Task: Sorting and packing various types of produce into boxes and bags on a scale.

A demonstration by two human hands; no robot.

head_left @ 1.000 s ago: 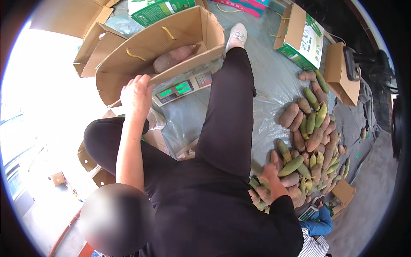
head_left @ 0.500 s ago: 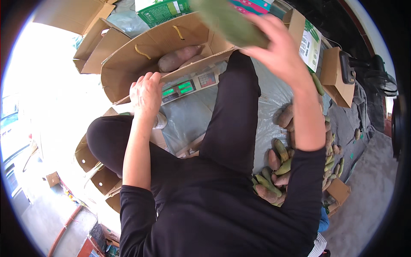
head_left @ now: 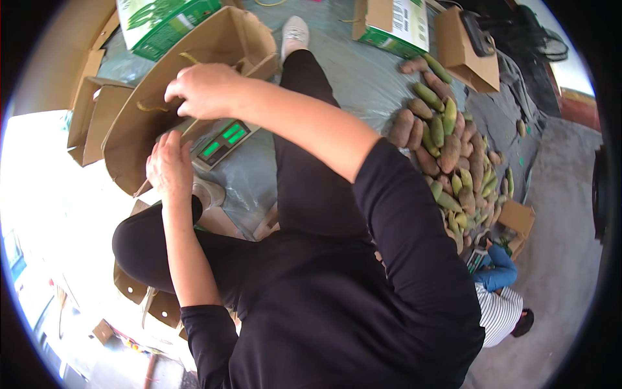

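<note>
An open cardboard box [head_left: 131,139] with yellow rope handles stands ahead of me to the left, on a scale [head_left: 223,142] with lit green displays. At its near rim, my left hand [head_left: 170,170] rests with the fingers bent over the cardboard. My right hand [head_left: 204,92] reaches across above the opening, its fingers apart and nothing visible in them. Most of the box's inside is hidden behind my hands and the near wall. On the right lies a heap of long green and reddish-brown root vegetables [head_left: 450,152].
Green-and-white printed boxes [head_left: 173,24] stand at the far side, with a plain carton [head_left: 463,55] at the far right. Grey plastic sheeting [head_left: 353,84] covers the floor. A person in a striped top [head_left: 497,314] works beyond the heap at lower right.
My right hand has swung left over the box; the long green vegetable it held is out of sight. The view has turned right, showing more of the heap. My left hand stays at the rim.
</note>
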